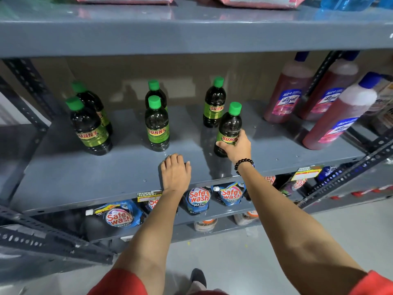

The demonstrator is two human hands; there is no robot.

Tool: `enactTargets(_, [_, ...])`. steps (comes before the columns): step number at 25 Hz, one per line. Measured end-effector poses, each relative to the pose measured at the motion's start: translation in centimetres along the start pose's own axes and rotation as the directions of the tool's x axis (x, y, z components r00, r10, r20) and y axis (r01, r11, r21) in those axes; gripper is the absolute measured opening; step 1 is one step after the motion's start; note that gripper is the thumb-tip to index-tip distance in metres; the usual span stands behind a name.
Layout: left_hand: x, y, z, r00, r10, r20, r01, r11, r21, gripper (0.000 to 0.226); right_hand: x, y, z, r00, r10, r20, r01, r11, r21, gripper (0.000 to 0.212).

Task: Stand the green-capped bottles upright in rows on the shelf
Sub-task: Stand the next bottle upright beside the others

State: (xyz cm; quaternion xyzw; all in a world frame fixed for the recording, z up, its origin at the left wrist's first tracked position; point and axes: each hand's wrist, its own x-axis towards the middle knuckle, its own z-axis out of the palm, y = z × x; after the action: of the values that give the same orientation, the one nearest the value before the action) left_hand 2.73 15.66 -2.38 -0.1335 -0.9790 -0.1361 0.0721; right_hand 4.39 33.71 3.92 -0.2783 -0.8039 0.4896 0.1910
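6 green-capped bottles [157,124] stand upright on the grey shelf [63,177] in 3 pairs. The right hand [236,146] wraps the front bottle [229,126] at 3 o'clock; the left hand [175,173] lies flat, empty. 3 red cleaner bottles [287,92] lean at 2 o'clock.

1. Middle shelf [63,177] carries six upright bottles in three front-back pairs.
2. Left pair: front bottle [88,127], rear bottle [91,103] just behind it.
3. Centre pair: front bottle [157,124], rear bottle [155,92] directly behind.
4. Right pair: rear bottle [214,103]; nearest bottle [229,126] ahead, slightly right.
5. Right hand [237,146] wraps that nearest bottle low down.
6. Left hand [175,172] lies flat on the shelf front, between centre and right pairs.
7. Leaning cleaner bottles [287,92] at far right.
8. Pouches [198,198] on the shelf below.
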Motion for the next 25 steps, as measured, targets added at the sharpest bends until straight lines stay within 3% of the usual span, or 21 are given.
enactTargets(8, [-0.3,-0.1,-0.3,0.999,0.036,0.041,-0.036,0.999,0.007,0.032,-3.7,1.1,-2.2,1.0,0.005,-0.015,-0.005,1.0,-0.004,0.054])
enactTargets(20, [-0.3,-0.6,0.4,0.999,0.039,-0.01,-0.04,0.999,-0.012,0.031,-4.1,1.3,-1.4,0.998,-0.036,-0.056,0.037,0.999,0.026,0.051])
enactTargets(23, [-0.2,-0.6,0.2,0.999,0.033,-0.002,-0.033,0.999,-0.029,0.032,-4.6,2.0,-1.2,0.995,-0.082,-0.049,0.08,0.996,-0.042,0.083])
enactTargets(25, [-0.4,-0.9,0.0,0.999,0.031,-0.017,-0.032,0.998,-0.056,0.032,-5.9,2.9,-0.9,0.985,-0.025,-0.171,0.011,0.997,-0.079,0.097])
